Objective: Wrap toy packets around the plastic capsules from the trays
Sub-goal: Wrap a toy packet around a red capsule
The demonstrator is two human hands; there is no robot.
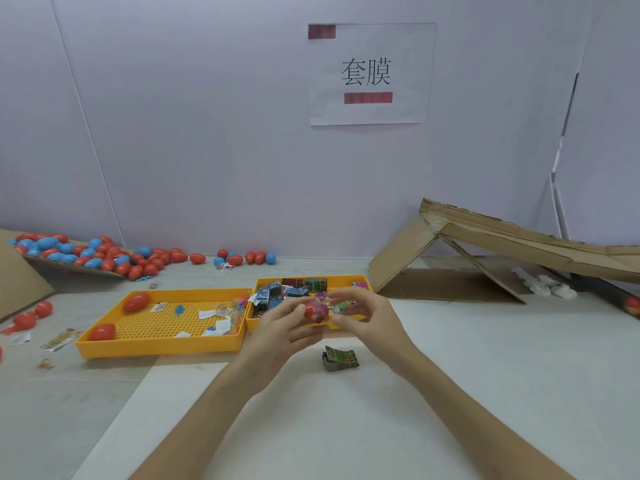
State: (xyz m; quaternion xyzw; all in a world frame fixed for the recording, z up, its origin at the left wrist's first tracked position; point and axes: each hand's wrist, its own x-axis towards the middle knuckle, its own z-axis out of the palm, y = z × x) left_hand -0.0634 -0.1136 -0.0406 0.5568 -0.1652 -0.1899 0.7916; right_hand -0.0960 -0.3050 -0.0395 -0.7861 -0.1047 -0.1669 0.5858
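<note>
I see a plain pale lilac wall point(207, 133) ahead, with a white paper sign point(370, 112) stuck on it at one o'clock. A pale tabletop point(485, 358) spans below, and folded cardboard point(491, 233) slopes at three o'clock.

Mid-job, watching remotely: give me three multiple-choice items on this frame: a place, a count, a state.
1. Where is the loose packet? A) inside a tray B) on the table before the trays C) on the cardboard
2. How many red capsules lie in the left tray? A) two B) four C) none
3. The left hand and right hand are: A) idle B) holding a red capsule C) holding a blue capsule
Answers: B, it lies below the hands; A, both sit at its left end; B, fingers grip it.
</note>
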